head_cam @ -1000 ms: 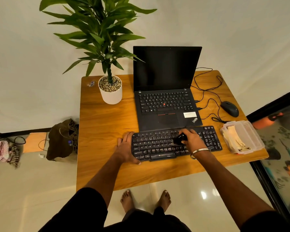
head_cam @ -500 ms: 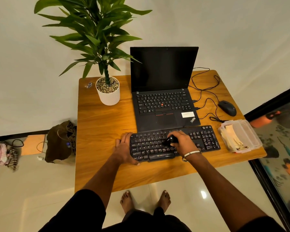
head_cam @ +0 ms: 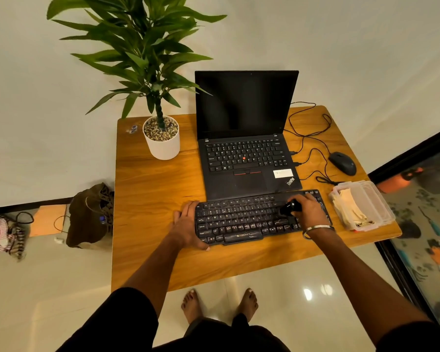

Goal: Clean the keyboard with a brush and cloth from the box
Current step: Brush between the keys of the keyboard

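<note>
The keyboard (head_cam: 254, 217) lies lengthwise along the table's (head_cam: 150, 199) near edge, left to right. The left hand (head_cam: 188, 224) rests flat on its left end. The right hand (head_cam: 306, 212) grips the brush (head_cam: 288, 209) over the right-hand keys; unswept rows stretch leftward.

Black keyboard (head_cam: 252, 219) with pale key legends is noted on an orange-brown, wood-grained table (head_cam: 153, 199). A black brush (head_cam: 288, 209) is seen above the keys. The laptop (head_cam: 247, 138) is black, with a red dot among its keys and a white sticker. The mouse (head_cam: 343, 163) and cables (head_cam: 308, 138) are black. Cream cloth (head_cam: 349, 208) is seen in a clear box (head_cam: 374, 201). White pot (head_cam: 163, 146) is filled with speckled pebbles under green leaves. A silver bangle (head_cam: 318, 228) is noted. Floor tiles (head_cam: 48, 288) are glossy cream.
</note>
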